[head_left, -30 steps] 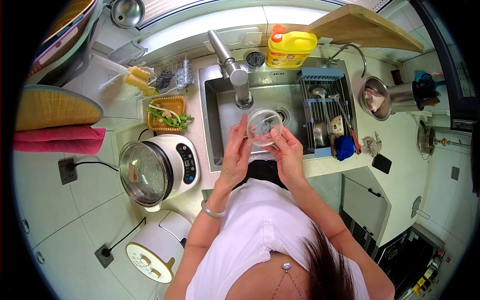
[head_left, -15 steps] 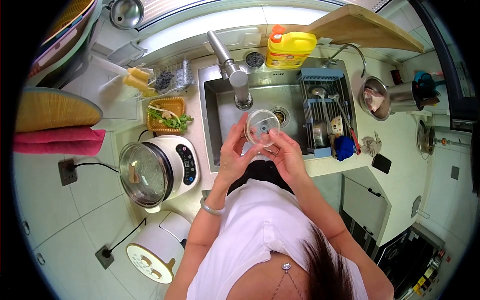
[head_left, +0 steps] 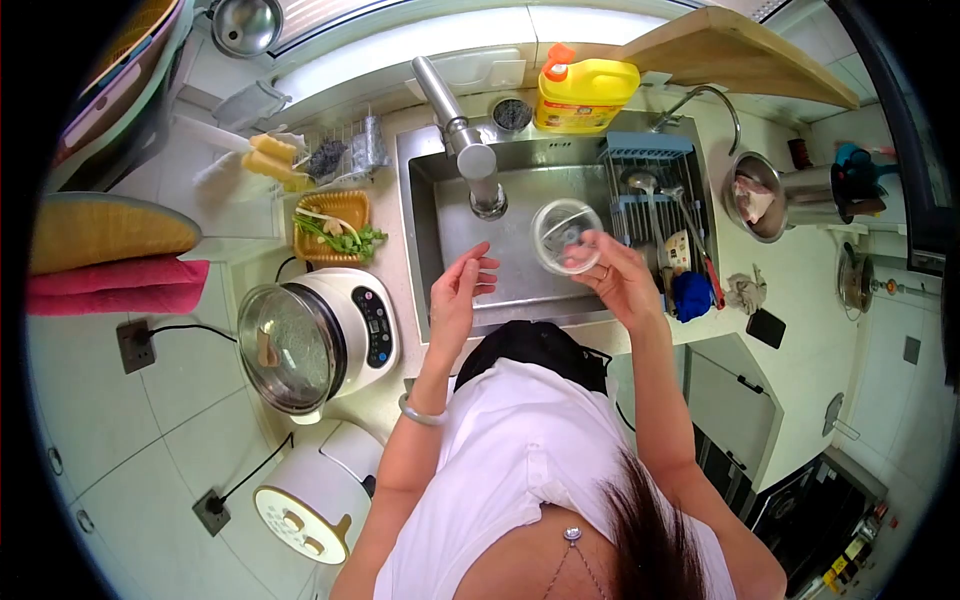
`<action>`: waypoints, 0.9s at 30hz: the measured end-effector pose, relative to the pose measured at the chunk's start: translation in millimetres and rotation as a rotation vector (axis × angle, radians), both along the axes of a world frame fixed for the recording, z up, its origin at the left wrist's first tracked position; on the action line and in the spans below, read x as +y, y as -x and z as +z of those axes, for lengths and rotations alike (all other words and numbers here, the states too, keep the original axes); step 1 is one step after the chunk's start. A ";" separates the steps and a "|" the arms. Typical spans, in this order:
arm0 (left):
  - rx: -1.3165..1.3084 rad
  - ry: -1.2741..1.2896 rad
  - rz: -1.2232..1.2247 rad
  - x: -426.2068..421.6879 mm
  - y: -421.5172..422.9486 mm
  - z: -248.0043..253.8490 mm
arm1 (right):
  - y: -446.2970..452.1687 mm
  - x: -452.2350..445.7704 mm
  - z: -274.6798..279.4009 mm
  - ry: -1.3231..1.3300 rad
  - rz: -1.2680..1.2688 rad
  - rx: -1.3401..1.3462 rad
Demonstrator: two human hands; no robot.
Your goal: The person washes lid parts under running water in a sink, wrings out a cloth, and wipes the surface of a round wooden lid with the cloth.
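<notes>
Over the steel sink, my right hand grips a round clear container by its lower right edge, thumb and fingers pinched on the rim. My left hand hangs above the sink's left part, fingers apart and holding nothing. The faucet stands above and between the hands. Right of the container, a blue and grey drying rack in the sink bears ladles, a small bowl and a blue cloth.
A yellow jug stands behind the sink. On the left are a tray of greens and a lidded pot cooker. At the right, a metal bowl holds meat, near a crumpled cloth and a black square item.
My right hand has carried the clear container to the right. My left hand has let go of it and moved slightly left, so the hands are now apart.
</notes>
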State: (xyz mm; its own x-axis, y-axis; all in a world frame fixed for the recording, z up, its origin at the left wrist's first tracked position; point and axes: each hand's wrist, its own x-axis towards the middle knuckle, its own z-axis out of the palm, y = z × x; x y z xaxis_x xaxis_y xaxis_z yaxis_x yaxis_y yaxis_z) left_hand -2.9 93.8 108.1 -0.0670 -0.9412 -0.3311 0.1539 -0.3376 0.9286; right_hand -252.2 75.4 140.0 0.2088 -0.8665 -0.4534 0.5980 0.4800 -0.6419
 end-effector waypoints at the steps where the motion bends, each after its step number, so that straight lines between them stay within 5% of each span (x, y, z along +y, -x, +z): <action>1: 0.000 -0.008 0.001 1.3 -1.1 -3.6 | 2.7 -4.4 -38.1 0.067 0.112 0.642; 3: -0.043 -0.061 -0.010 0.4 -0.9 -9.6 | 1.1 5.6 -115.8 0.171 0.196 1.692; 5: -0.099 -0.061 -0.085 -0.2 -3.1 -16.4 | 12.9 7.7 -143.2 0.114 0.226 1.653; 7: -0.129 -0.073 -0.096 2.3 -6.4 -11.5 | 11.5 12.0 -145.2 0.047 0.090 1.252; 8: -0.144 -0.075 -0.088 2.5 -7.7 -14.0 | 10.7 9.0 -148.2 0.000 -0.003 0.757; 9: -0.157 -0.076 -0.088 1.6 -8.1 -17.5 | 9.2 5.9 -147.7 -0.006 -0.001 0.754; 11: -0.248 -0.078 -0.130 -1.9 -7.3 -32.5 | 12.0 3.9 -144.2 0.008 0.224 1.404; 13: -0.335 -0.054 -0.171 -24.3 -5.5 -49.0 | 12.1 -4.9 -153.9 0.006 0.184 1.423; 16: -0.735 0.424 -0.038 -73.6 -15.1 -88.1 | -8.2 -16.3 -146.8 -0.205 0.124 0.542; 18: -0.768 0.588 -0.013 -123.2 -17.8 -101.4 | -28.3 -29.4 -131.3 -0.227 0.140 0.383; 21: -0.424 0.371 -0.016 -176.1 -8.9 -86.4 | -50.8 -45.3 -131.4 -0.260 0.155 0.125; 22: -0.500 0.671 -0.036 -199.9 -15.1 -124.1 | -56.6 -49.3 -133.3 -0.281 0.158 0.023; 23: -0.854 0.776 -0.103 -205.9 -18.0 -127.0 | -61.0 -52.1 -135.9 -0.283 0.153 0.021; 27: -0.639 0.773 -0.185 -204.8 -27.5 -119.5 | -71.7 -57.6 -142.3 -0.293 0.135 -0.096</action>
